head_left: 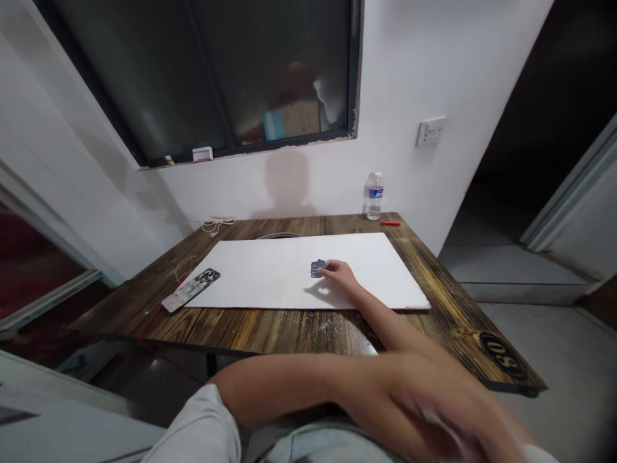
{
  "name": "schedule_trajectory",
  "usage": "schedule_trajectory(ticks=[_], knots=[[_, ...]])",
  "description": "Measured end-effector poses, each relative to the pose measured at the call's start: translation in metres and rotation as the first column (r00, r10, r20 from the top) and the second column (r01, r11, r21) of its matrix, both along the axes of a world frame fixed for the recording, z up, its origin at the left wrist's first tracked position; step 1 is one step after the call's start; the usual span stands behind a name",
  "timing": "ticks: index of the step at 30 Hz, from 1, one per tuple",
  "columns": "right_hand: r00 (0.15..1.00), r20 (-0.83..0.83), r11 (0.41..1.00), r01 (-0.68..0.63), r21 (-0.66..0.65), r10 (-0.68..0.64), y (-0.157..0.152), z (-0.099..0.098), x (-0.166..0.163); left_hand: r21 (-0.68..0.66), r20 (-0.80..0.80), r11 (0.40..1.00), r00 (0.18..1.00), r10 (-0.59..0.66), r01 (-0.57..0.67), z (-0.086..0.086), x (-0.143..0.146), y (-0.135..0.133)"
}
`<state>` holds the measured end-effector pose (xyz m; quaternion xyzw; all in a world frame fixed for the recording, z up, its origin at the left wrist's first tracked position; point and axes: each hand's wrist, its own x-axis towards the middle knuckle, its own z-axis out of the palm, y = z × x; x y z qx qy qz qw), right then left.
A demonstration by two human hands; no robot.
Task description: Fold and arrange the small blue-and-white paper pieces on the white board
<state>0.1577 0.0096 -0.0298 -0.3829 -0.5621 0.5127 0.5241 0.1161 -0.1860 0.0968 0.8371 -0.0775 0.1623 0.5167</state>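
Observation:
My right hand (339, 272) reaches over the white board (260, 270), with thumb and fingers pinched on a small flat blue-and-grey patterned piece (316, 268). It may be more than one piece stacked; its kind is too small to make out. The hand's shadow falls on the board just below it. Close to the camera, my left hand (424, 405) crosses at my right forearm. It is smeared by motion, so its fingers cannot be read, nor whether it touches the arm.
On the board's left edge lies a phone (191, 289) or its patterned case. A white cord (218, 223), a clear water bottle (375, 198) and a red pen-like stick (390, 223) are at the back of the wooden table (270, 331). Behind it stand a wall and window (202, 71).

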Motion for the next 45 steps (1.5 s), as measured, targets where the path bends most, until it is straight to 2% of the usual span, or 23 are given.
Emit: schedule_trajectory(ticks=[1,2,3,4,5,6,8,9,10,12,14,17,20,23,28,33,39,41,45], knots=[[1.000,0.010,1.000,0.017,0.003,-0.017,0.002,0.000,0.001,-0.047,0.059,0.998,0.997,0.052,-0.049,0.000,-0.004,0.014],[0.999,0.023,0.999,0.044,0.007,-0.044,0.004,-0.001,0.002,-0.101,0.114,0.977,0.973,0.199,-0.187,-0.001,-0.009,0.030],[0.996,0.038,0.996,0.082,0.016,-0.083,0.005,-0.002,0.004,-0.149,0.164,0.922,0.911,0.379,-0.357,-0.004,-0.016,0.049],[0.989,0.055,0.990,0.136,0.030,-0.137,0.007,-0.002,0.005,-0.179,0.186,0.826,0.806,0.562,-0.535,-0.008,-0.025,0.069],[0.979,0.075,0.981,0.189,0.045,-0.192,0.009,-0.003,0.006,-0.178,0.189,0.704,0.678,0.711,-0.688,-0.012,-0.036,0.091],[0.966,0.094,0.970,0.237,0.058,-0.241,0.010,-0.003,0.007,-0.157,0.184,0.565,0.538,0.822,-0.810,-0.017,-0.048,0.113],[0.947,0.112,0.953,0.296,0.068,-0.302,0.012,-0.004,0.008,-0.039,0.144,0.315,0.307,0.941,-0.948,-0.029,-0.075,0.156],[0.943,0.115,0.950,0.306,0.060,-0.311,0.013,-0.005,0.007,0.057,0.120,0.195,0.201,0.972,-0.979,-0.035,-0.089,0.175],[0.944,0.113,0.950,0.308,0.045,-0.311,0.014,-0.005,0.006,0.191,0.088,0.102,0.120,0.989,-0.976,-0.043,-0.103,0.191],[0.947,0.103,0.952,0.305,0.013,-0.305,0.015,-0.006,0.004,0.469,0.063,-0.059,-0.033,0.997,-0.881,-0.059,-0.126,0.214],[0.951,0.101,0.956,0.295,-0.009,-0.292,0.015,-0.006,0.003,0.680,0.073,-0.143,-0.127,0.989,-0.719,-0.076,-0.142,0.223],[0.957,0.097,0.961,0.277,-0.013,-0.275,0.015,-0.005,0.001,0.817,0.052,-0.138,-0.166,0.985,-0.560,-0.095,-0.151,0.224],[0.956,0.111,0.962,0.274,-0.007,-0.271,0.014,-0.005,0.001,0.844,0.066,-0.117,-0.115,0.991,-0.524,-0.102,-0.150,0.221],[0.950,0.138,0.960,0.280,0.018,-0.280,0.014,-0.005,0.002,0.842,0.072,-0.114,-0.101,0.992,-0.527,-0.100,-0.147,0.221],[0.942,0.165,0.957,0.288,0.047,-0.292,0.015,-0.007,0.001,0.814,0.071,-0.126,-0.119,0.990,-0.567,-0.095,-0.145,0.223],[0.939,0.183,0.957,0.280,0.080,-0.291,0.015,-0.009,0.000,0.822,0.067,-0.138,-0.147,0.987,-0.552,-0.097,-0.146,0.225],[0.944,0.182,0.961,0.264,0.081,-0.275,0.016,-0.010,0.000,0.819,0.106,-0.128,-0.072,0.992,-0.560,-0.106,-0.151,0.230],[0.946,0.181,0.962,0.261,0.076,-0.271,0.016,-0.010,0.000,0.822,0.086,-0.106,-0.063,0.994,-0.560,-0.107,-0.153,0.231],[0.944,0.184,0.961,0.266,0.074,-0.275,0.015,-0.009,0.001,0.814,0.024,-0.026,-0.012,1.000,-0.581,-0.107,-0.155,0.229]])
